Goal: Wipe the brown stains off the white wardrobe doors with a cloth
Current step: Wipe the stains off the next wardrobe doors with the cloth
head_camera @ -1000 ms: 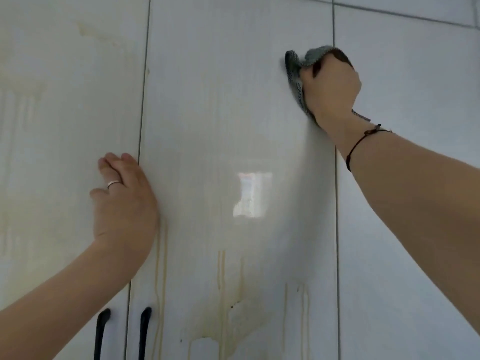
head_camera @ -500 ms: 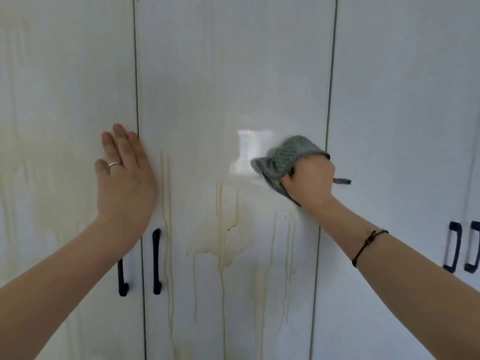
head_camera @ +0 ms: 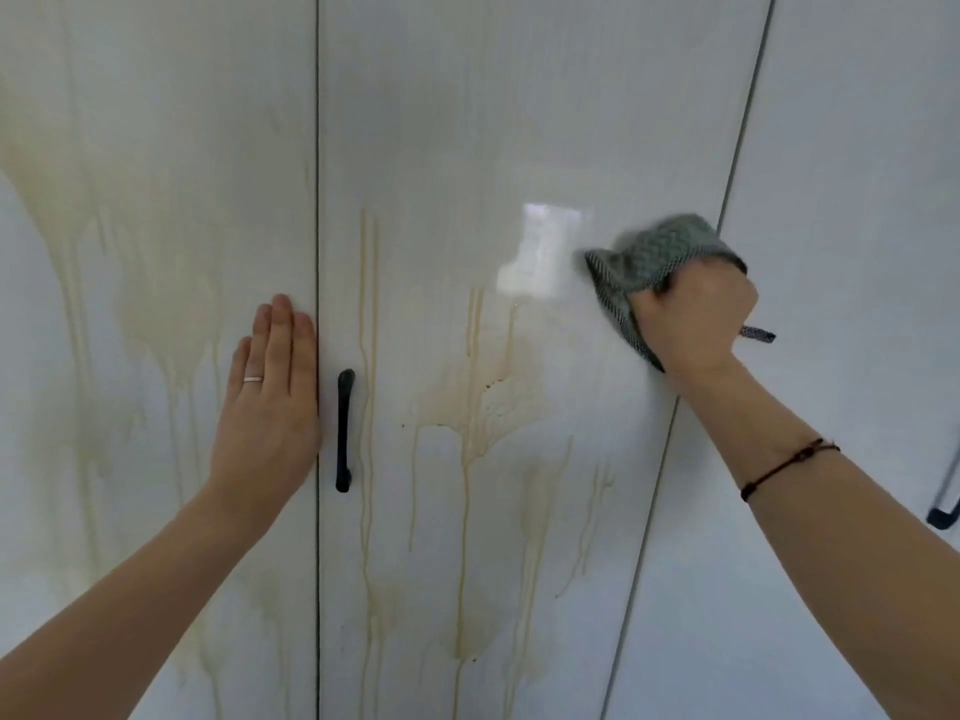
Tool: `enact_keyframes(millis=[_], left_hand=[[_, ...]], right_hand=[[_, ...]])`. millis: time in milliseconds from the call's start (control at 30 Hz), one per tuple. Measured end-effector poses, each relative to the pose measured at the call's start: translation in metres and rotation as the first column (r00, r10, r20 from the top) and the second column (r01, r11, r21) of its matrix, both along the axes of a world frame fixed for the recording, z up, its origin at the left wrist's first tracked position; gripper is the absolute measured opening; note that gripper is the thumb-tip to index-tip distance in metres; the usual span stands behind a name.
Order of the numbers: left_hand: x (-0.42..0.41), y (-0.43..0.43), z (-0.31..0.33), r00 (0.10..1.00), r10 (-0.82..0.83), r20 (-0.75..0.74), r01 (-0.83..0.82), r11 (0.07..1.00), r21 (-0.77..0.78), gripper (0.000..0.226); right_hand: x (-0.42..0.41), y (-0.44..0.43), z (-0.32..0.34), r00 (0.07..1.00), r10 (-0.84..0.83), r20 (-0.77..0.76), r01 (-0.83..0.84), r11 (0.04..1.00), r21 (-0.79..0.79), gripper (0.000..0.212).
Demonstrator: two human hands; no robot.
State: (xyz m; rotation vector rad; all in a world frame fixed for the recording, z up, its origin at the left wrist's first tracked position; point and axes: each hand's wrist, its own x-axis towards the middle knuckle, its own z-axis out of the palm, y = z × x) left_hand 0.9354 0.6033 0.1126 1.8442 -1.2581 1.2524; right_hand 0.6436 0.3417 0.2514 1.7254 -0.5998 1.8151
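Observation:
White glossy wardrobe doors fill the view. The middle door (head_camera: 519,122) carries a brown splash stain (head_camera: 483,402) with long drips running down from it. The left door (head_camera: 156,122) shows a wide pale brown smear (head_camera: 156,304). My right hand (head_camera: 693,324) grips a bunched grey-green knitted cloth (head_camera: 649,257) and presses it against the middle door near its right edge, up and right of the splash. My left hand (head_camera: 270,402) lies flat with straight fingers on the left door, beside the gap between the doors.
A black handle (head_camera: 344,431) sits on the middle door just right of my left hand. The right door (head_camera: 857,148) looks free of stains; part of another black handle (head_camera: 945,506) shows at the frame's right edge.
My right hand dragged the cloth down the middle door from high up, then held beside the window reflection. The view dropped, showing the lower drips. My left hand stayed flat on the left door.

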Motion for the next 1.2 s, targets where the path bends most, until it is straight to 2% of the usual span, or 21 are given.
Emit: enact_keyframes(millis=[67,133,200,333,400,467,533,600,667,733,800,867,967,1033,1067,1133,1200], left_hand=[[0.001,-0.004,-0.003,1.0,-0.025,-0.012,0.024,0.999,-0.043,0.053],[0.002,-0.008,-0.009,0.999,-0.039,-0.022,0.037,0.996,-0.081,0.056],[0.001,-0.011,-0.012,0.998,-0.05,-0.025,0.047,0.993,-0.112,0.059],[-0.001,-0.014,-0.011,0.995,-0.094,-0.044,0.086,0.984,-0.154,0.049],[-0.003,-0.012,-0.013,0.997,-0.075,-0.027,0.07,0.984,-0.166,0.049],[-0.004,-0.011,-0.015,0.995,-0.083,-0.053,0.074,0.986,-0.149,0.049],[-0.002,-0.012,-0.011,0.997,-0.058,-0.044,0.051,0.986,-0.156,0.052],[-0.002,-0.012,-0.01,0.997,-0.05,-0.05,0.043,0.99,-0.136,0.053],[-0.002,-0.01,-0.008,0.998,-0.03,-0.052,0.023,0.993,-0.118,0.054],[-0.002,-0.009,-0.009,0.999,-0.007,-0.048,0.002,0.996,-0.092,0.056],[-0.002,-0.008,-0.009,0.999,0.013,-0.031,-0.016,0.997,-0.074,0.058],[-0.003,-0.008,-0.009,0.999,0.022,-0.042,-0.025,0.997,-0.075,0.061],[-0.007,-0.007,-0.007,0.998,0.041,-0.049,-0.045,0.996,-0.078,0.064],[-0.008,-0.005,-0.005,0.998,0.043,-0.041,-0.046,0.997,-0.068,0.068],[-0.008,-0.004,-0.005,0.998,0.038,-0.042,-0.04,0.997,-0.058,0.07],[-0.008,-0.004,-0.006,0.998,0.044,-0.036,-0.046,0.998,-0.045,0.071],[-0.008,-0.004,-0.007,0.997,0.065,-0.044,-0.066,0.997,-0.04,0.07]], right_hand=[[0.008,0.001,0.001,0.995,-0.008,0.103,0.0,0.997,0.074,0.048],[0.011,0.002,-0.023,0.995,0.013,0.1,-0.021,0.996,0.082,0.044],[0.008,-0.001,-0.065,0.999,0.04,0.006,-0.04,0.998,0.046,0.035],[-0.004,-0.001,-0.15,0.957,0.073,-0.282,-0.109,0.988,-0.113,0.022],[-0.014,0.001,-0.156,0.921,0.045,-0.386,-0.121,0.977,-0.174,0.021],[-0.022,0.003,-0.133,0.903,0.009,-0.429,-0.09,0.982,-0.169,0.032],[-0.018,0.001,-0.086,0.945,-0.042,-0.325,-0.011,0.987,-0.162,0.037],[-0.007,0.004,-0.035,0.991,-0.076,-0.111,0.071,0.997,-0.041,0.034],[0.007,0.015,-0.007,0.998,-0.034,0.059,0.026,0.99,0.142,0.039],[0.023,0.027,-0.014,0.991,-0.013,0.13,-0.012,0.983,0.183,0.043],[0.037,0.036,-0.052,0.999,0.031,0.042,-0.035,0.995,0.088,0.034],[0.042,0.042,-0.104,0.984,0.087,-0.154,-0.095,0.994,-0.045,0.025],[0.035,0.038,-0.164,0.862,0.132,-0.489,-0.233,0.96,-0.153,0.018],[0.028,0.034,-0.159,0.829,0.088,-0.553,-0.224,0.957,-0.183,0.011],[0.025,0.032,-0.146,0.844,0.067,-0.533,-0.197,0.962,-0.19,0.011],[0.022,0.028,-0.105,0.922,0.005,-0.387,-0.086,0.978,-0.192,0.022],[0.022,0.027,-0.055,0.991,-0.016,-0.134,0.015,1.0,-0.014,0.027]])
